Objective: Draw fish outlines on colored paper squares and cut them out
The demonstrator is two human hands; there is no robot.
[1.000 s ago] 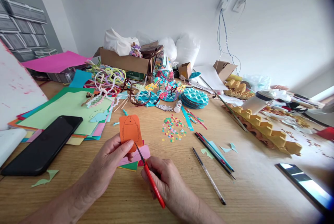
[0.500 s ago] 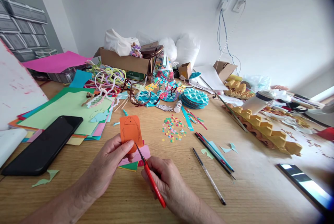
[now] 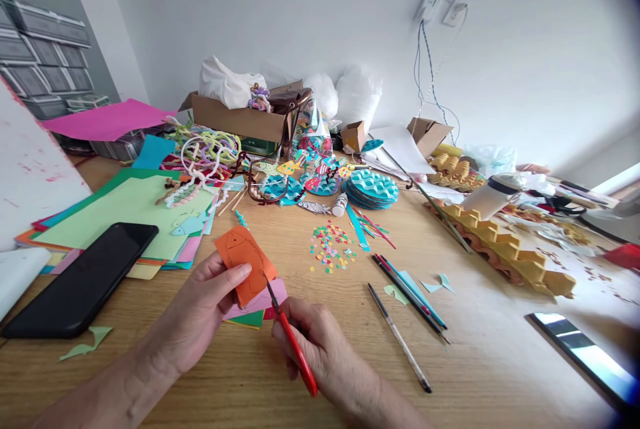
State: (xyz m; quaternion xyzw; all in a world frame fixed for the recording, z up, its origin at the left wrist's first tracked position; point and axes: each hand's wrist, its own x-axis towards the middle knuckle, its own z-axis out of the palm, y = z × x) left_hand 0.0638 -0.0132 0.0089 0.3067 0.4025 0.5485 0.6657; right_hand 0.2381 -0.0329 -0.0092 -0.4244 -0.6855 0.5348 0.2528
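Note:
Between thumb and fingers, my left hand (image 3: 213, 296) pinches a piece of orange paper (image 3: 245, 252) with a fish outline drawn on it. My right hand (image 3: 315, 342) grips red-handled scissors (image 3: 295, 342), whose blades meet the paper's lower right edge. Under the orange paper, partly hidden, lies pink paper (image 3: 265, 297) over a green piece (image 3: 250, 319) on the table. To the right of my right hand rest a pen (image 3: 399, 337) and several pencils (image 3: 413, 299).
A black phone (image 3: 85, 282) and stacked coloured paper (image 3: 125, 216) lie at left. Paper confetti (image 3: 333, 246) is scattered mid-table, with blue wavy paper plates (image 3: 373, 188) behind. A yellow egg carton (image 3: 505, 249) and another phone (image 3: 580, 356) are at right.
My left hand has tilted the orange paper, its top swinging to the left. The scissors stay at its lower right edge in my right hand, almost unmoved.

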